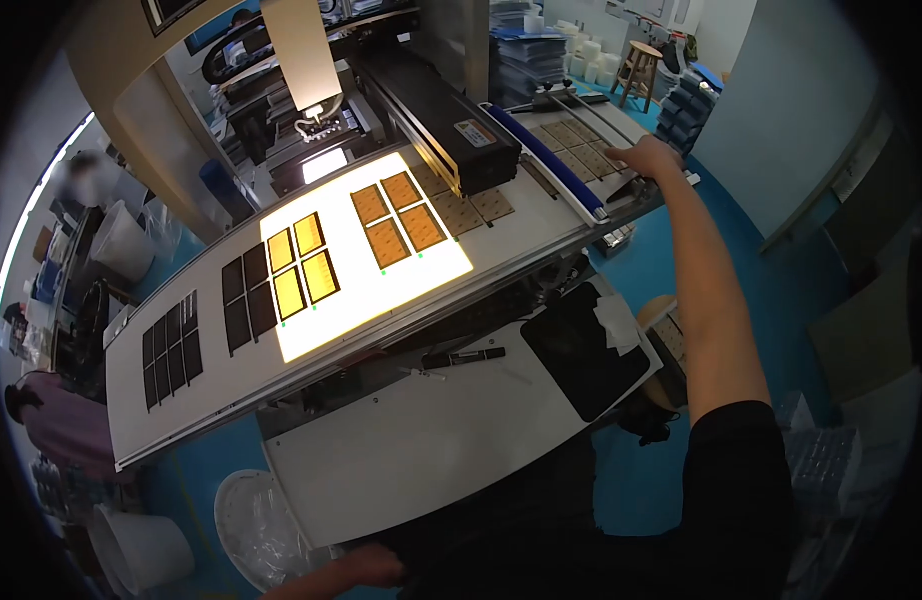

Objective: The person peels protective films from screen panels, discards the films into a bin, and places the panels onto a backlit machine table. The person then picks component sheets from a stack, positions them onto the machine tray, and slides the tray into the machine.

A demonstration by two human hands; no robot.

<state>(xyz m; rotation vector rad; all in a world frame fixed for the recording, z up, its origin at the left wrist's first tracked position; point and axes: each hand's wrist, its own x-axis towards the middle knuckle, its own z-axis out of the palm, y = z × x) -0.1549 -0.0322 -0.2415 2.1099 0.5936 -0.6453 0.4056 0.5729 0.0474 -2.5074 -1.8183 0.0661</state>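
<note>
My right hand (pixel 649 158) reaches to the far right end of the machine's long white bed (pixel 206 275), at the edge of a section with brown panels (pixel 576 145); its fingers look bent, and what they hold is too small to make out. Low in the view, my left hand (pixel 374 565) is near the front edge of a grey side table (pixel 381 450), its fingers blurred and dark. Orange panels (pixel 389 245) and yellow-lit panels (pixel 319 275) lie on a glowing part of the bed. Dark panels (pixel 171 350) lie further left.
A blue roller (pixel 551 160) crosses the bed beside a black machine arm (pixel 431 110). On the side table are a black marker (pixel 464 357) and a black sheet (pixel 581 360). A lined bin (pixel 261 525) stands below left. Another person in purple (pixel 71 425) is at far left.
</note>
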